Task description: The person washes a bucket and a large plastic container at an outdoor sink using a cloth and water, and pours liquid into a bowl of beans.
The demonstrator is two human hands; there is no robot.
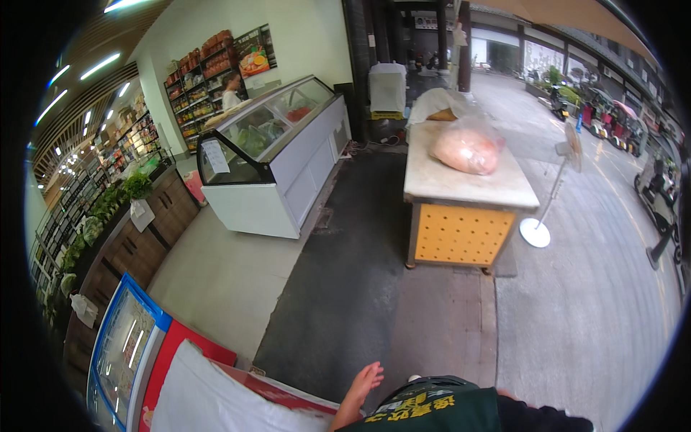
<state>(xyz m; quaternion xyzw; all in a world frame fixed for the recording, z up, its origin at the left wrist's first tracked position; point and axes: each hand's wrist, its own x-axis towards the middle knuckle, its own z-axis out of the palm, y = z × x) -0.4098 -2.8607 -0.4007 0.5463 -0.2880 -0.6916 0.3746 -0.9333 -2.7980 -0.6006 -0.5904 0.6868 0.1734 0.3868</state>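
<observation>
My left hand (366,384) hangs near the bottom of the view with nothing in it, its fingers loosely extended. It is nearest to a white cloth (210,391) over a red cabinet beside me. Only a sliver of skin shows at my right side, by the dark sleeve and green apron (442,407), so what my right hand does is hidden. Ahead stands a white-topped table (459,186) with a yellow perforated front panel (464,235). On it lies a clear plastic bag (467,148) filled with something pale pink, perhaps raw meat.
A glass-fronted display case (270,140) stands ahead left, a person (231,94) behind it. A blue-framed chest freezer (127,345) is near left. Vegetables line a wooden counter (116,243). Right of the table stands a pedestal fan (556,183); scooters (661,189) stand along the far right.
</observation>
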